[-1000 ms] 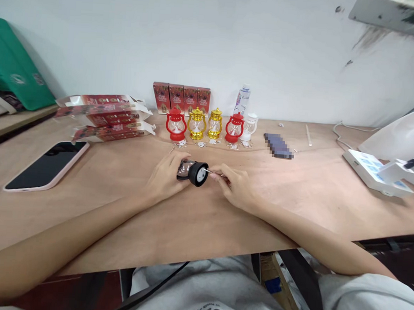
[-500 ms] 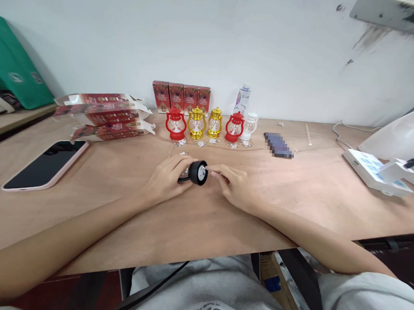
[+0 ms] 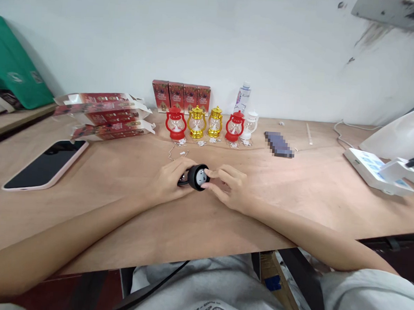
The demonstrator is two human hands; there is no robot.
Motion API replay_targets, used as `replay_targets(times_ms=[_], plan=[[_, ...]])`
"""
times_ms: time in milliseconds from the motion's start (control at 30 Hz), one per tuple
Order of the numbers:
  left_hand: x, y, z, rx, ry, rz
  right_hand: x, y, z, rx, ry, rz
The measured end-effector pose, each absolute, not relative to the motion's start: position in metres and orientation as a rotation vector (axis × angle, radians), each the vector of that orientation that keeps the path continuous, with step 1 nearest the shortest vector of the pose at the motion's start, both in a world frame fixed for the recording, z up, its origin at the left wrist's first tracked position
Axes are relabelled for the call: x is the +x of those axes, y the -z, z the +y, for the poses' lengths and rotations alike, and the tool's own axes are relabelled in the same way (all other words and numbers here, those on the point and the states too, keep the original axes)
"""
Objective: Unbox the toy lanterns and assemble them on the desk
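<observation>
My left hand is wrapped round a small black lantern, which lies on its side with its base turned to the right. The underside of that base shows a white round disc set inside a black rim. From the right, my right hand touches the base, its forefinger at the upper edge and its thumb at the lower edge of the rim. The lantern's top is hidden by my left fingers. Beyond my hands stand two red lanterns, two gold lanterns and a white lantern.
Small tags lie before the lanterns. Red boxes and a clear bottle stand by the wall. Opened red cartons and a phone are left; a blurred dark phone-like object and a white power strip are right.
The thin metallic piece at my right fingertips no longer shows. My right thumb and forefinger have spread to the two edges of the base, which now faces me a little more.
</observation>
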State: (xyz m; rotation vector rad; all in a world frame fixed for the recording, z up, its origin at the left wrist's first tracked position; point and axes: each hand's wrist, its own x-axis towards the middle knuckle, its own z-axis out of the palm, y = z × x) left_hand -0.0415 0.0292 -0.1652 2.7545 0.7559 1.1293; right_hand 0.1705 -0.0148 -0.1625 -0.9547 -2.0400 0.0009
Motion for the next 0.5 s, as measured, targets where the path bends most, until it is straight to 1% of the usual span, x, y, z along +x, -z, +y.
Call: replay_targets(times_ms=[200,500], plan=[[-0.0405,0.1661,0.0298,2.637,-1.059,0.853,0.1702,0.1631,-0.0144,-0.954,0.049,-2.075],[-0.0417,0.1627,0.0298,2.701,-1.108,0.758,0.1665,0.1636,-0.0131,-0.915,0.024,-2.029]])
